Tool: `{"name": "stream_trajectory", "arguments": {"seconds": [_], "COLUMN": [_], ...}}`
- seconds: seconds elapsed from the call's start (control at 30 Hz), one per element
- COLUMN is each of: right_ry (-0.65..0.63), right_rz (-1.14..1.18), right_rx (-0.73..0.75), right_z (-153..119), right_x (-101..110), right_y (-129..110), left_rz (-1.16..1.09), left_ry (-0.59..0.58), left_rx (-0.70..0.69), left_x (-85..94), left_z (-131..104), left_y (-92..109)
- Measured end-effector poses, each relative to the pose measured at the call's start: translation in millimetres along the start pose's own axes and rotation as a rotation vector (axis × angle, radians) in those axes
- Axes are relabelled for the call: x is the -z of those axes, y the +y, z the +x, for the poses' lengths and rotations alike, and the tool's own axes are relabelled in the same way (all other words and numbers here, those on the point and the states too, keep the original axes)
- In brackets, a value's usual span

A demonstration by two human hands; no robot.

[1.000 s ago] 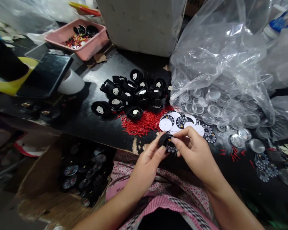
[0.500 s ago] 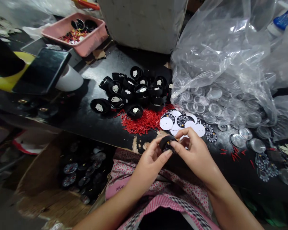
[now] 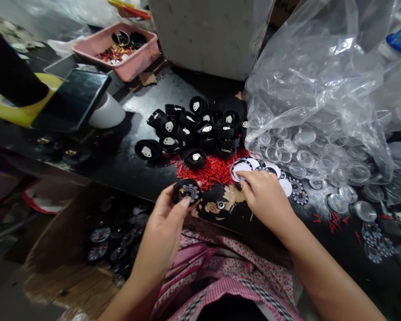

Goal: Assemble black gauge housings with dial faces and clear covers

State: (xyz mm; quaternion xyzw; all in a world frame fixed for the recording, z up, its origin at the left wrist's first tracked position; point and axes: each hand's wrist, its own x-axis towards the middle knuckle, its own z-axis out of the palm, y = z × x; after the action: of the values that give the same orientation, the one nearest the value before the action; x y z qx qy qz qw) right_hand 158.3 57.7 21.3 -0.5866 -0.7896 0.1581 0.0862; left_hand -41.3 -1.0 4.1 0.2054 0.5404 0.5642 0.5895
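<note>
My left hand [image 3: 165, 223] is closed around a round black gauge housing [image 3: 177, 191], whose dark dial face with light markings is turned up and partly covered by my thumb. My right hand [image 3: 265, 196] reaches over the pile of round paper-like dial discs [image 3: 243, 165], index finger stretched onto the edge of a white one and the other fingers curled. Just left of it lies a heap of small red pointers [image 3: 209, 171]. Behind them, several empty black housings [image 3: 149, 150] with white pieces inside are grouped together.
A clear plastic bag [image 3: 307, 80] spills clear round lids [image 3: 306, 137] at the right. Loose red pointers [image 3: 334, 220] and more dials [image 3: 374, 240] lie nearby. A pink tray [image 3: 137, 62] and a phone [image 3: 71, 100] stand left. Below the table edge, a carton [image 3: 50, 249] holds gauges.
My hands have parted. The left has carried the housing left and now shows its dial; the right has let go of it and moved onto the discs. The view has shifted slightly.
</note>
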Motion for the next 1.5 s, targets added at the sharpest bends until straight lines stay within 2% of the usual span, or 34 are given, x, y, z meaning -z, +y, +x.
{"name": "stream_trajectory", "arguments": {"seconds": [0.07,0.17,0.27,0.37,0.47,0.57,0.67,0.77,1.0,1.13,1.3,1.5], "right_ry": [0.035,0.078,0.057,0.026,-0.026,-0.076,-0.055,-0.064,-0.032,-0.033,0.081,0.195], "right_rz": [-0.017,0.002,0.03,-0.072,-0.18,-0.149,-0.064,-0.044,-0.108,-0.01,0.135,0.34], "right_rx": [-0.001,0.009,0.026,0.007,0.021,0.015,0.004,0.012,-0.083,-0.052,0.035,0.009], "right_z": [1.3,-3.3,-6.3,-4.0,-1.9,-4.0,-6.4,-6.0,2.6,-1.8,-15.5,-25.7], "right_x": [0.1,1.3,-0.7,-4.9,-5.5,-1.2,3.3,3.2,-10.7,-8.2,-1.1,-0.6], "right_y": [4.6,4.1,-3.6,-12.4,-17.8,-18.2,-16.7,-18.1,-28.6,-29.9,-28.8,-23.3], "left_rz": [-0.064,-0.113,-0.127,-0.099,-0.046,-0.042,-0.061,-0.082,-0.144,-0.165,-0.176,-0.302], "left_ry": [0.012,-0.074,-0.135,-0.116,-0.075,-0.096,-0.111,-0.105,-0.125,-0.167,-0.202,-0.246], "left_rx": [-0.019,0.03,0.055,0.03,0.03,0.068,0.109,0.14,0.156,0.149,0.132,0.148], "left_x": [-0.6,-7.6,-16.9,-20.7,-15.2,-6.2,-2.8,-7.4,-17.4,-21.8,-32.6,-38.4], "left_z": [4.6,11.8,16.3,15.4,9.7,2.3,-2.9,-3.8,-4.3,-5.1,-5.4,-11.0], "left_y": [6.8,11.7,8.8,4.1,1.8,0.7,-0.3,-1.3,-9.1,-10.8,-9.7,-5.3]}}
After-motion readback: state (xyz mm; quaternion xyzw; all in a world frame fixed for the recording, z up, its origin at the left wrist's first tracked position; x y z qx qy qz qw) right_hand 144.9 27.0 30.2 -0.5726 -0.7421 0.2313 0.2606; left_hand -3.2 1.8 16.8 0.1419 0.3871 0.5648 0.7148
